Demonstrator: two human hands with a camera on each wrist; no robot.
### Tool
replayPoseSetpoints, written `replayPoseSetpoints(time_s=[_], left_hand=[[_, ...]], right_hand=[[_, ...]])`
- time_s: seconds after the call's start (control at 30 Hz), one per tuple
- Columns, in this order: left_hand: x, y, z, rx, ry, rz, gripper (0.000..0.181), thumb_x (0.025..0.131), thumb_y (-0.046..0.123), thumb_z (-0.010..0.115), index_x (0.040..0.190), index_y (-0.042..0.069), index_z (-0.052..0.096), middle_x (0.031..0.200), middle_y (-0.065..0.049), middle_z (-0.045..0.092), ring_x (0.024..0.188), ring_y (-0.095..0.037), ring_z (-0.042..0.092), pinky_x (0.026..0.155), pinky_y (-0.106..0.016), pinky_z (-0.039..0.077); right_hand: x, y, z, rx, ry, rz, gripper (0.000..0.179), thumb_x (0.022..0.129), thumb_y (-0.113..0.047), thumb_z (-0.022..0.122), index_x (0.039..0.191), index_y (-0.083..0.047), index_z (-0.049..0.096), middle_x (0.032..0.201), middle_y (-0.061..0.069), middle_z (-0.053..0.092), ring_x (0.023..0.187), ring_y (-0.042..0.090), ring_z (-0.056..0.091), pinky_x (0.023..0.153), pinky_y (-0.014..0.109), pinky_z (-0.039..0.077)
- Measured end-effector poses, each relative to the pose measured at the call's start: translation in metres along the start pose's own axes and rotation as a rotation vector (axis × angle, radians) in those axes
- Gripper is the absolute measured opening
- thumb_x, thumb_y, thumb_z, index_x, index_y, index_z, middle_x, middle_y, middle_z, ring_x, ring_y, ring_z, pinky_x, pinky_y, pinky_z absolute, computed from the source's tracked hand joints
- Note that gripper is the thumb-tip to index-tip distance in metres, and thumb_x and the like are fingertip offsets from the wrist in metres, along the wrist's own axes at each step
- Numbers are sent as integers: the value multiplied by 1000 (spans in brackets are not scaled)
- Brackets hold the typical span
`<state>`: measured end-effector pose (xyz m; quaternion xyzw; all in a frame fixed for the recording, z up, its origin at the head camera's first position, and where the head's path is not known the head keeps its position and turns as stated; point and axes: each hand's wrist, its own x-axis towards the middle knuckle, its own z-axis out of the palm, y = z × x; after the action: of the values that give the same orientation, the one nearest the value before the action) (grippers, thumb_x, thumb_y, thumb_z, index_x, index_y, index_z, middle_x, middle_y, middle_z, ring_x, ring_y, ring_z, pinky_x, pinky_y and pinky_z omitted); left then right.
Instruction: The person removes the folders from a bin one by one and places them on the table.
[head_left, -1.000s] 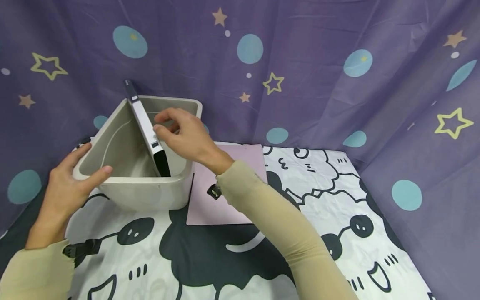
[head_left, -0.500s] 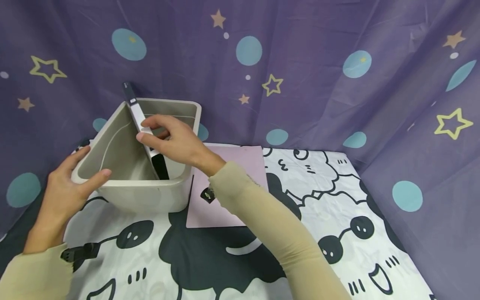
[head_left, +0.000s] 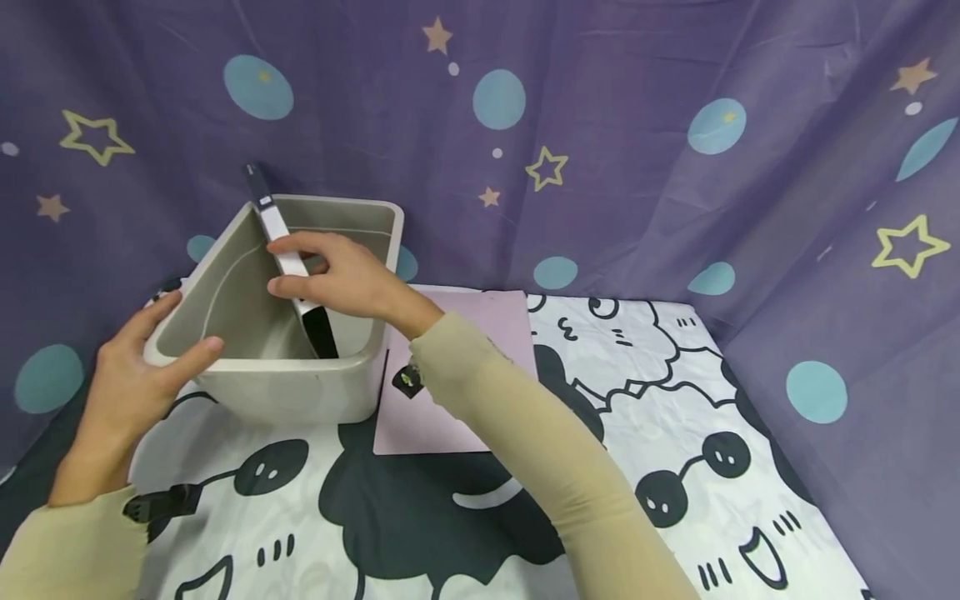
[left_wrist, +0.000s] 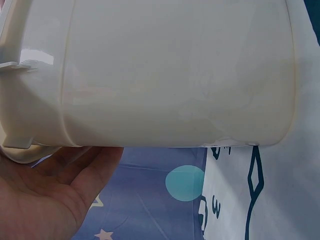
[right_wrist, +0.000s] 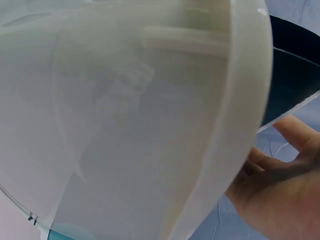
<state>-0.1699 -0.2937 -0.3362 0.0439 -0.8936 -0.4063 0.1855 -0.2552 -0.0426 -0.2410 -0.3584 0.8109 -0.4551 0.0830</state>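
Observation:
A light grey plastic bin (head_left: 281,387) stands at the left in the head view. Inside it leans a slim, flat black-and-white object (head_left: 273,223), like a book or binder, its upper end sticking out past the far left corner. My right hand (head_left: 337,275) reaches over the bin and holds this object by its narrow white edge, thumb and forefinger across it. Its dark broad face shows in the right wrist view. My left hand (head_left: 138,367) grips the bin's left rim, thumb inside and fingers outside. In the left wrist view the bin wall fills most of the picture.
A pink flat sheet (head_left: 442,425) lies right of the bin, partly under my right forearm. The table is covered with a black-and-white cartoon cloth (head_left: 630,350). A purple curtain (head_left: 615,208) hangs close behind the bin.
My right hand has moved left from beside the flat object onto its white edge and taken hold. The object and the bin stay about where they were; my left hand keeps its grip.

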Motion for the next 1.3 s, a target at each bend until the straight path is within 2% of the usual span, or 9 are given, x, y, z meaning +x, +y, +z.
replayPoseSetpoints(time_s=[0.27, 0.47, 0.63, 0.83, 1.0, 1.3], left_hand=[[0, 0, 0, -4, -1, -11, 81, 84, 33, 72, 152, 24, 29, 144, -22, 39, 96, -20, 41, 60, -11, 34], [-2, 0, -1, -6, 1, -14, 81, 84, 32, 73, 152, 24, 29, 148, -19, 35, 99, -26, 41, 60, -11, 33], [-1, 0, -1, -13, 12, 5, 80, 83, 30, 74, 151, 23, 31, 147, -20, 37, 98, -24, 41, 61, -11, 33], [-1, 0, 0, -5, -1, -2, 81, 84, 32, 73, 152, 24, 29, 144, -22, 39, 96, -21, 41, 60, -10, 33], [-2, 0, -1, -14, -1, -1, 81, 84, 32, 73, 151, 24, 30, 144, -22, 39, 96, -20, 41, 61, -10, 34], [-3, -1, -1, -12, 7, 20, 82, 83, 31, 74, 151, 22, 30, 140, -25, 42, 96, -23, 41, 59, -11, 34]], right_hand=[[2, 1, -1, -33, -10, -13, 53, 87, -28, 70, 136, -19, 53, 131, -11, 52, 105, 1, 53, 82, 13, 43], [0, 6, -1, -12, -12, -32, 52, 88, -27, 67, 137, -18, 52, 131, -9, 52, 107, 2, 51, 84, 14, 43], [-4, 11, -3, 27, 7, -19, 51, 88, -28, 67, 136, -20, 52, 127, -11, 52, 106, 2, 50, 83, 16, 44], [-6, 18, -8, 87, 15, -28, 50, 89, -23, 65, 136, -17, 51, 128, -8, 52, 107, 3, 49, 83, 17, 45], [-7, 19, -11, 79, 21, -24, 50, 89, -23, 64, 136, -18, 52, 126, -9, 53, 108, 3, 48, 83, 18, 45], [-9, 27, -12, 148, 14, -27, 50, 89, -20, 62, 137, -16, 50, 122, -3, 54, 100, 12, 57, 81, 21, 48]])
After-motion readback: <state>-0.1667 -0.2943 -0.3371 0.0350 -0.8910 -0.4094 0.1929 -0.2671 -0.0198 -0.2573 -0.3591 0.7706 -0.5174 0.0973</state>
